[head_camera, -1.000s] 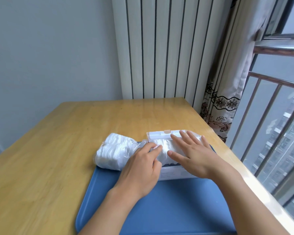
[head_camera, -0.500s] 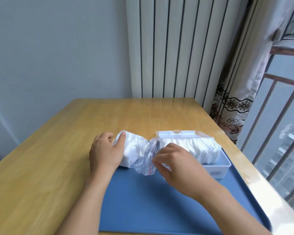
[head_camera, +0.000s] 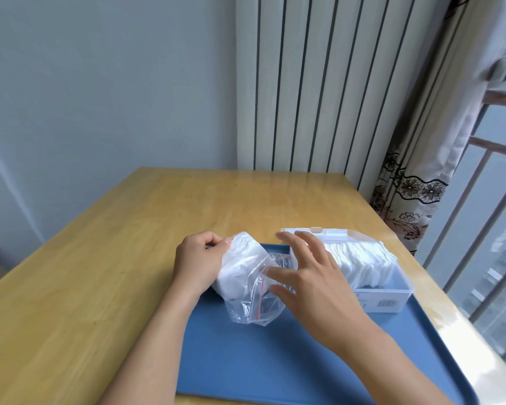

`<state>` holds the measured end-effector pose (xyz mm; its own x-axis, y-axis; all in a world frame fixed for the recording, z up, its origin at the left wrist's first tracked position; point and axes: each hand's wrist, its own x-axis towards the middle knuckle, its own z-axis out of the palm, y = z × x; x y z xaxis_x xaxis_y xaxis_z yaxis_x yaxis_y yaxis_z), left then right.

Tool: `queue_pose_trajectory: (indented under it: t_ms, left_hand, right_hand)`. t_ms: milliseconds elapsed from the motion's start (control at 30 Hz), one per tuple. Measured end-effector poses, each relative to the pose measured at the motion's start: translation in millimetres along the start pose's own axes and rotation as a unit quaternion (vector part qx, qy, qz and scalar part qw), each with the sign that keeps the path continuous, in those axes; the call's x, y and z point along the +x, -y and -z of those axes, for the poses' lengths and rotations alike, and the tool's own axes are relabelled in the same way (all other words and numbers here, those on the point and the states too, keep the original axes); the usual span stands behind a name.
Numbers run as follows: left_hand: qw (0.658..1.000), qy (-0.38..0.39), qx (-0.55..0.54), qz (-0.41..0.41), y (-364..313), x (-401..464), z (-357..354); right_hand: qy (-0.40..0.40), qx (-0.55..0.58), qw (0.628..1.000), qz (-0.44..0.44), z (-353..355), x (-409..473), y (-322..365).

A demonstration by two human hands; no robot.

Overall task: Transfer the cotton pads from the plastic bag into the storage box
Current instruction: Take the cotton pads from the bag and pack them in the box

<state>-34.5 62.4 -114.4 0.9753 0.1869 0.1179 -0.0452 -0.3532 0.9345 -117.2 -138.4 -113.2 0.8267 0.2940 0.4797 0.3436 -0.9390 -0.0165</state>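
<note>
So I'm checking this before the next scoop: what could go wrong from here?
The plastic bag is held only at its closed end by the left hand, so its loose mouth could spill pads onto the blue tray. The storage box already looks nearly full; the right hand may overstuff it.

The surface [head_camera: 129, 258] is pale varnished wood, smooth, with a soft sheen near the window. On it lies a matt blue plastic tray [head_camera: 246, 361]. The plastic bag [head_camera: 251, 302] is thin, clear, crinkled and glossy. The cotton pads [head_camera: 360, 267] look soft and fibrous; the storage box [head_camera: 386, 299] is translucent white plastic. The curtain [head_camera: 415, 185] is patterned cloth.
</note>
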Motion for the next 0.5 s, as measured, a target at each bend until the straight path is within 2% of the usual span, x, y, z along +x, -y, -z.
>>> queue_pose_trajectory:
  t_ms: [167, 367, 500]
  left_hand:
    - [0.997, 0.041, -0.053, 0.036, 3.3, 2.6, -2.3]
    - [0.99, 0.133, -0.028, -0.028, 1.5, -1.7, -3.9]
    - [0.988, 0.142, -0.012, -0.057, 0.5, -5.6, -7.7]
  right_hand:
    - [0.023, -0.008, 1.0, 0.007, -4.1, 0.8, 0.6]
    - [0.022, -0.028, 0.999, 0.009, -1.7, 0.6, 2.2]
    - [0.046, 0.017, 0.999, -0.001, 1.4, 3.4, 0.2]
